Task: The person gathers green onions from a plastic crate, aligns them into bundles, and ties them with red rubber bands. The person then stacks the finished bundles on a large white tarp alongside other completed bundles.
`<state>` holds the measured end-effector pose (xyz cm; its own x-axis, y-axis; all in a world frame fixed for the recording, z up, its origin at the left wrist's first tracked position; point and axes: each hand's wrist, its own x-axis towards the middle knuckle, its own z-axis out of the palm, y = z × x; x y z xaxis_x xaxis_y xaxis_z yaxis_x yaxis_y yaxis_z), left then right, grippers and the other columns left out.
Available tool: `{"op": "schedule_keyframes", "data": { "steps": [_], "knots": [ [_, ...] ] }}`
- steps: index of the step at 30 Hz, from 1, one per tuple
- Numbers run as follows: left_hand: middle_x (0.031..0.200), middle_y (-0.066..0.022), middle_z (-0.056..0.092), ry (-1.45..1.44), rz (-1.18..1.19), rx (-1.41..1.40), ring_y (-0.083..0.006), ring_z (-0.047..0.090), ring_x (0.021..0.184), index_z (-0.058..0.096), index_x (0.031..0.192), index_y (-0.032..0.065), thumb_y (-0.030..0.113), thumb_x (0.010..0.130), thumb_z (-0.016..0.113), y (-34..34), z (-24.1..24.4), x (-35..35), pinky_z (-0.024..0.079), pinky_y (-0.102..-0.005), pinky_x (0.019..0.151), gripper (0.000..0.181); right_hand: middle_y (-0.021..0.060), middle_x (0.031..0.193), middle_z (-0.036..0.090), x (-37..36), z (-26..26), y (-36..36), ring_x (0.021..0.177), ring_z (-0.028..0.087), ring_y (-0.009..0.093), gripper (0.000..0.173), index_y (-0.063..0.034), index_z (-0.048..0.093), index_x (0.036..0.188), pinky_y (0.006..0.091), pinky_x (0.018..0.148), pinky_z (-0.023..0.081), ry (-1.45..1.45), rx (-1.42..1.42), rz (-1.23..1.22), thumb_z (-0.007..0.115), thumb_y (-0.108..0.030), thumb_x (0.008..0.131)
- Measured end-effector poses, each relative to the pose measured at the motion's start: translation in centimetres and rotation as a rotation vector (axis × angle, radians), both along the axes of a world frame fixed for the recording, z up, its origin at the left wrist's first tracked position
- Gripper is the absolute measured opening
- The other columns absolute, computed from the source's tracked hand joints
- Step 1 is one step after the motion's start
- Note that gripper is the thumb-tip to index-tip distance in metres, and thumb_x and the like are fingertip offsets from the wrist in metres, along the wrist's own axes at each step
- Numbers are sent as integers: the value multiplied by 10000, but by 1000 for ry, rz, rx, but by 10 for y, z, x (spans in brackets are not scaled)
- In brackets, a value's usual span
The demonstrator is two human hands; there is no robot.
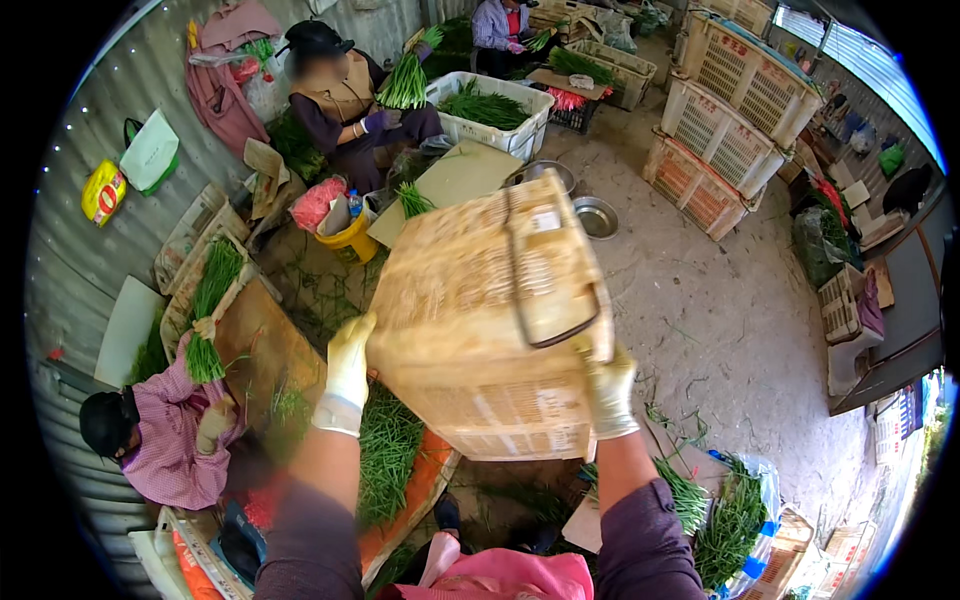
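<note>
A dirty white plastic crate (465, 300) is held up in front of me, tilted, with its ribbed face turned up and a dark cord loop hanging on it. My left hand (349, 367), in a pale glove, grips its left edge. On the right edge, my right hand (611, 390) is closed around the crate, also gloved. Below the crate, long green stalks (390, 457) lie on an orange sheet (435, 465). More green stalks (731, 517) rest on blue and clear plastic at the lower right. What the crate holds cannot be seen.
A person in a pink top (176, 442) sits at the left; another (337, 112) and a third (506, 34) sit farther back with green bundles. Stacked crates (720, 127) stand at the back right. Metal bowls (596, 217) and a yellow bucket (350, 241) are on the floor beyond the crate.
</note>
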<state>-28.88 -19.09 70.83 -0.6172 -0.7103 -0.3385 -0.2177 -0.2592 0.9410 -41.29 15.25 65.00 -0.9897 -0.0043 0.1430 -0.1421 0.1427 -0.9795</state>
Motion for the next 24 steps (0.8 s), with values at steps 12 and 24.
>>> {"op": "schedule_keyframes", "data": {
  "steps": [12, 24],
  "knots": [
    [1277, -208, 676, 85, -580, -946, -283, 696, 1115, 639, 1311, -21, 395, 871, 785, 161, 114, -57, 549, -339, 982, 623, 79, 1459, 518, 50, -85, 168, 1303, 545, 298, 769, -130, 390, 1536, 481, 1047, 496, -210, -830, -307, 684, -513, 937],
    [1302, -205, 644, 161, -723, -993, -350, 645, 1159, 616, 1319, -8, 401, 839, 781, 237, 42, -76, 518, -395, 1005, 653, 50, 1439, 572, 85, -176, 215, 1294, 550, 253, 754, -178, 491, 1483, 400, 1058, 438, -421, -845, -561, 576, -674, 921]
  ]
}}
